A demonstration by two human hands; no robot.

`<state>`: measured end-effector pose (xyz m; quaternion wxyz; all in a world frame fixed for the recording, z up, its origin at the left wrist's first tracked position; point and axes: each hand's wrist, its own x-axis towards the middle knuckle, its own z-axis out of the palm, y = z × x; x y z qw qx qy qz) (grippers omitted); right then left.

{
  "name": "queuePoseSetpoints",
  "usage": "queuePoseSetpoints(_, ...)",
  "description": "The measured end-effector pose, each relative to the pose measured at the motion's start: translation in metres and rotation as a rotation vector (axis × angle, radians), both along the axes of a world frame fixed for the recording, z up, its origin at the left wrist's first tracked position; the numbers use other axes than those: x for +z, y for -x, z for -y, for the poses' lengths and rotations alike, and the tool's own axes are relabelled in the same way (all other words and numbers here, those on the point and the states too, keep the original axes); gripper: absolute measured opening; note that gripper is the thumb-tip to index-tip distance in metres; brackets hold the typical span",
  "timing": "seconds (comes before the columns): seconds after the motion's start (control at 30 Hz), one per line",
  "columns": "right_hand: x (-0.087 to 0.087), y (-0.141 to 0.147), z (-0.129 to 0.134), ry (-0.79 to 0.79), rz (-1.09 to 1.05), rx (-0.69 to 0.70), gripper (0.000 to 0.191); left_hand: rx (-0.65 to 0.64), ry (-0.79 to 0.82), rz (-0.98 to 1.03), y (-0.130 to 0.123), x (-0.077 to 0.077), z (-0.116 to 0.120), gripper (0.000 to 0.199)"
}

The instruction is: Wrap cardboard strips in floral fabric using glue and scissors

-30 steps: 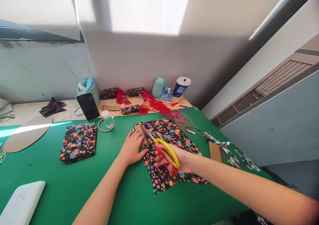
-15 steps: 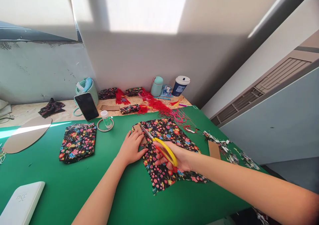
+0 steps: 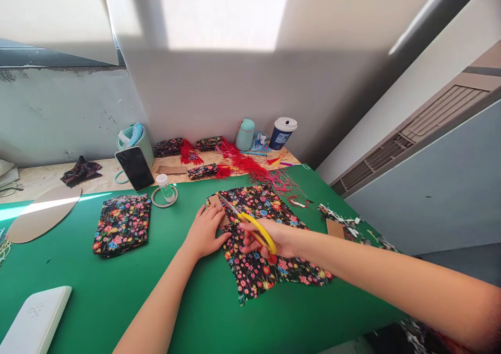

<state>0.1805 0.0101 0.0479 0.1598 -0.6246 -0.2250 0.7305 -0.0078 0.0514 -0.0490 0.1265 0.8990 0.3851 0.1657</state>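
A black floral cloth (image 3: 254, 270) lies spread on the green table mat. On its upper left corner rests a small piece of brown cardboard (image 3: 215, 201), partly covered by my left hand (image 3: 207, 231), which presses down flat with fingers stretched out. My right hand (image 3: 270, 239) grips a pair of scissors (image 3: 256, 227) with yellow and red handles. The blades point up and left, with their tips at the cardboard's right edge over the cloth. Whether the blades are parted is too small to tell.
To the left lies a folded floral cloth stack (image 3: 122, 224). A phone (image 3: 135, 168), a small clear bottle (image 3: 165, 188), a mint flask (image 3: 245, 134) and a paper cup (image 3: 282, 133) stand behind. Red tassels (image 3: 242, 161) and scraps (image 3: 348, 221) lie around; a white power bank (image 3: 37, 320) is front left.
Both hands and the scissors keep nearly the same place on the cloth. The whole view has shifted very slightly, and my right forearm sits a little differently.
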Motion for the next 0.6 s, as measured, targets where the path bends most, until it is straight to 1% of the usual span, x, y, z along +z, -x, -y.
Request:
queuePoseSetpoints(0.07,0.002,0.0,0.0,0.03,0.02,-0.008,0.031,0.0,0.0,0.001,0.0,-0.001,0.0,0.052)
queuePoseSetpoints(0.2,0.001,0.001,-0.001,0.05,0.047,-0.017,0.038,-0.001,0.003,-0.002,0.0,-0.001,-0.001,0.053)
queuePoseSetpoints(0.4,-0.004,0.0,-0.006,0.045,0.05,-0.033,0.036,0.001,0.004,-0.004,0.0,0.0,0.0,0.053)
queuePoseSetpoints(0.5,-0.003,0.002,-0.009,0.053,0.048,-0.037,0.04,0.003,0.003,-0.001,0.0,0.001,0.0,0.052)
queuePoseSetpoints(0.6,-0.001,0.005,-0.011,0.044,0.058,-0.036,0.036,0.002,0.002,0.002,0.0,0.002,0.0,0.052)
